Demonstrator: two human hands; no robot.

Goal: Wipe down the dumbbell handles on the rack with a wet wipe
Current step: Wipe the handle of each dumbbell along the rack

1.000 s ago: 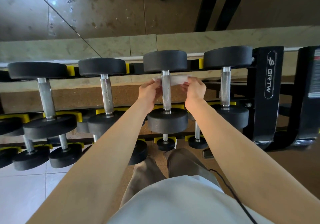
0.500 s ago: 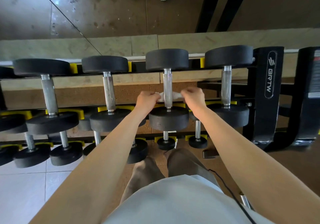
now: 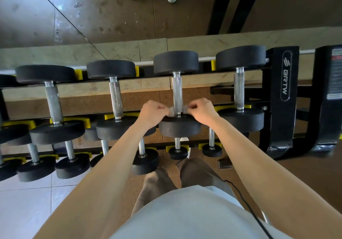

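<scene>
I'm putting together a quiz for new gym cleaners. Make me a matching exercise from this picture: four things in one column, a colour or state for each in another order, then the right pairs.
Column 1
1. wet wipe
2. rack post
3. cradle pad
4. dumbbell handle

Column 2
A. yellow
B. black, lettered BRTW
C. bare silver metal
D. pinched by the left hand and the right hand

Pairs: 1-D, 2-B, 3-A, 4-C
</scene>
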